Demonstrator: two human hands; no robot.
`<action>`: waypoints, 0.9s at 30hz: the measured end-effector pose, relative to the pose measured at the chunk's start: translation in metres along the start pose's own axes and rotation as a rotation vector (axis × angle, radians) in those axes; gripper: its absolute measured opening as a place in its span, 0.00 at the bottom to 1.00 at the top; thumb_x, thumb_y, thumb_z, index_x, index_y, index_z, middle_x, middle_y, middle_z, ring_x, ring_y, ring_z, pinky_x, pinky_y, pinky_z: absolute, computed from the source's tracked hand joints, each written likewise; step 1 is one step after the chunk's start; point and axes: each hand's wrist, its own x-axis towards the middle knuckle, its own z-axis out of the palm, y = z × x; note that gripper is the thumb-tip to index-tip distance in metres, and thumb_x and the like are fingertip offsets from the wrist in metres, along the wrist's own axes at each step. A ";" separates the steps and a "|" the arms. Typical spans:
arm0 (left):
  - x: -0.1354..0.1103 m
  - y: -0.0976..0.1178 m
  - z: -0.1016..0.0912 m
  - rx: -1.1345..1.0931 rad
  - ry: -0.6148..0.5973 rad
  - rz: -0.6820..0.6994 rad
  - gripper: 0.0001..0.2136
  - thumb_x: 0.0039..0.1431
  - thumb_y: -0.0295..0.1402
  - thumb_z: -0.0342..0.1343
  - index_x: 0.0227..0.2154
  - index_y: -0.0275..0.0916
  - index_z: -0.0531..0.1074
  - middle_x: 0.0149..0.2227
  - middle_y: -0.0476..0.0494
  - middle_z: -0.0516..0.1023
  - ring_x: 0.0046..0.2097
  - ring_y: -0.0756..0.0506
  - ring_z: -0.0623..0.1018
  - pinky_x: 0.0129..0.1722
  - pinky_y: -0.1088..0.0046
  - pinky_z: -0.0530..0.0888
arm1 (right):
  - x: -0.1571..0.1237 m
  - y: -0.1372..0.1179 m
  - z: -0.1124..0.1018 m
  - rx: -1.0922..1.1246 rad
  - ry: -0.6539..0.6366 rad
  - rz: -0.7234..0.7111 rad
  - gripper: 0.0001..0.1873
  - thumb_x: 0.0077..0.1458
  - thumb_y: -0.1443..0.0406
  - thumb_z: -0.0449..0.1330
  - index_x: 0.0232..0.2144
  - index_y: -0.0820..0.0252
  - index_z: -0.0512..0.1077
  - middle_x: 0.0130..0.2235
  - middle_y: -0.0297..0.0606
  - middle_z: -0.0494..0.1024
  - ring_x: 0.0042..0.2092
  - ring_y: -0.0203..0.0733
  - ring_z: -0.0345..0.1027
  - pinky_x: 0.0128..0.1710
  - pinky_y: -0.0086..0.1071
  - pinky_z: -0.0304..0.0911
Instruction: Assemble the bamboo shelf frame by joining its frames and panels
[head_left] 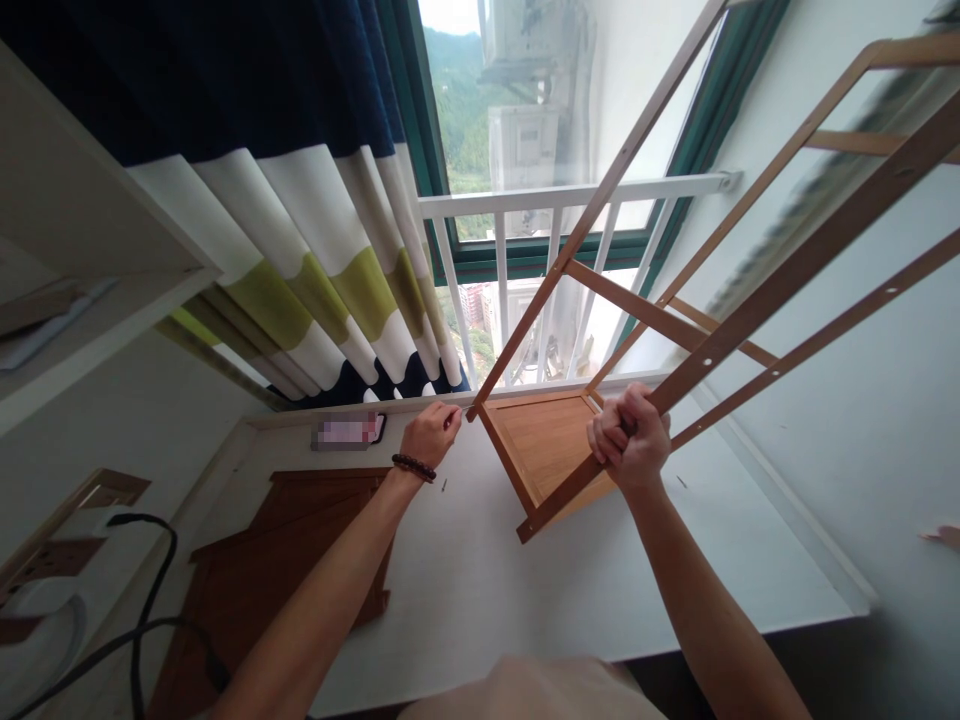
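Observation:
A wooden rack frame [592,285] with a solid panel [544,435] at its lower end tilts over the white surface. My right hand [630,437] wraps around one of its long rails, just above the panel. Close by the end of another rail is my left hand [433,432], a beaded bracelet on its wrist. Its fingers are pinched together at that rail end; what they hold, if anything, is too small to make out. Two small screw-like pieces lie on the white surface, one [444,485] near my left wrist and the other [681,481] right of my right hand.
Brown wooden boards [277,560] lie at the left under my forearm. A phone [349,430] rests near the back edge. Black cables [157,580] run from the wall sockets. Behind are a striped curtain [300,270], a white railing [570,195] and a window. A wall stands right.

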 end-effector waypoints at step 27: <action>0.014 -0.028 0.000 -0.270 -0.001 -0.062 0.15 0.53 0.43 0.50 0.31 0.39 0.77 0.30 0.46 0.71 0.30 0.50 0.70 0.31 0.75 0.68 | 0.002 0.002 0.000 0.006 -0.012 0.008 0.16 0.54 0.65 0.51 0.17 0.58 0.51 0.11 0.20 0.49 0.09 0.26 0.42 0.07 0.21 0.44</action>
